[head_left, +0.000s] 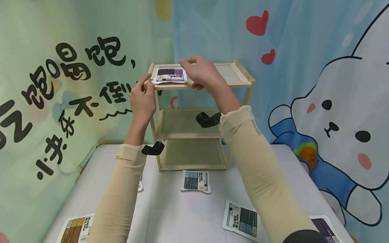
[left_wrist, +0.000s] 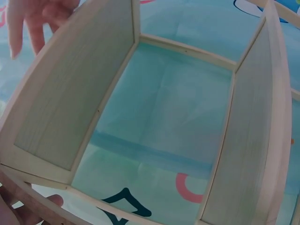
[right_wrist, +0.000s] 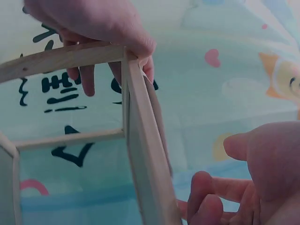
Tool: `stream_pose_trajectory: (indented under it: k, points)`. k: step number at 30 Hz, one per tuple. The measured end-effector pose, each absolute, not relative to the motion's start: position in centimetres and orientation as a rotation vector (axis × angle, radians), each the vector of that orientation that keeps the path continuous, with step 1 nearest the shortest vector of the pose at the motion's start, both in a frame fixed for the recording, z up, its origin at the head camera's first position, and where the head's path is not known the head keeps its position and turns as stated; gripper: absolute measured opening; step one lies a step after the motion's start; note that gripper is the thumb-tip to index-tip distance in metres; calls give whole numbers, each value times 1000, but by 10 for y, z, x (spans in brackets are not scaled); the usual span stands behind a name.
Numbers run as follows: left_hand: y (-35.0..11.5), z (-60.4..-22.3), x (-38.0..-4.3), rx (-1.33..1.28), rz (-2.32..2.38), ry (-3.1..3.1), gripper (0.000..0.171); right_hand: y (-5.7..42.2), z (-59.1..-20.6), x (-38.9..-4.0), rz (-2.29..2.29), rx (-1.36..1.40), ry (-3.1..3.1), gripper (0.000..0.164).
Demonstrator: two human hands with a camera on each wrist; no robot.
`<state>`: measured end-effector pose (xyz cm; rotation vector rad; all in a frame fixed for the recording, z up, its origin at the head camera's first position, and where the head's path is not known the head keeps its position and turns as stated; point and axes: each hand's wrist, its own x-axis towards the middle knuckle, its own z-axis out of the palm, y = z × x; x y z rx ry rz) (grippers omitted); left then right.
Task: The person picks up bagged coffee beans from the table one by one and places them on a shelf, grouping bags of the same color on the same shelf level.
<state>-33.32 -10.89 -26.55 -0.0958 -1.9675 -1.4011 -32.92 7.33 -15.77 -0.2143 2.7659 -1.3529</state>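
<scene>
A white packet with a purple label [head_left: 171, 75] lies flat on the left part of the top tier of a three-tier wooden shelf [head_left: 194, 136]. My left hand [head_left: 143, 101] grips the top tier's front left corner, its thumb beside the packet's left edge; in the right wrist view the left hand [right_wrist: 101, 28] has its fingers hanging past the wooden rail. Over the tier, just right of the packet, my right hand [head_left: 204, 75] holds nothing. Its thumb and loosely bent fingers are apart in the right wrist view, where the right hand [right_wrist: 262, 173] is beside the shelf board.
On the white table [head_left: 170, 216], a grey-labelled packet [head_left: 196, 181] lies before the shelf and another grey packet [head_left: 241, 219] nearer on the right. A brown packet [head_left: 76, 229] is at front left, a purple packet [head_left: 325, 229] at front right. Printed curtains hang behind.
</scene>
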Motion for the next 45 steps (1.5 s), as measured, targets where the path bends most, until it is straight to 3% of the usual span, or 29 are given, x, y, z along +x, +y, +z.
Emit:
stream_pose_trajectory:
  k: [13,22,33,41,45]
  points:
    - [-112,-265,-335,-93,-1397,-1959,42,127,-192,-265,-1321,-424,2921,41]
    - [-117,-266,-334,-61,-1365,-1988,42,185,-236,-216,-1235,-492,2898,45]
    - [-121,-264,-330,-67,-1380,-1955,42,263,-316,-168,-1220,-183,2954,48]
    - [-114,-265,-330,-94,-1393,-1940,42,336,-373,-129,-1180,254,2899,67]
    - [-111,-264,-330,-89,-1404,-1940,42,363,-398,-114,-1171,576,2863,67]
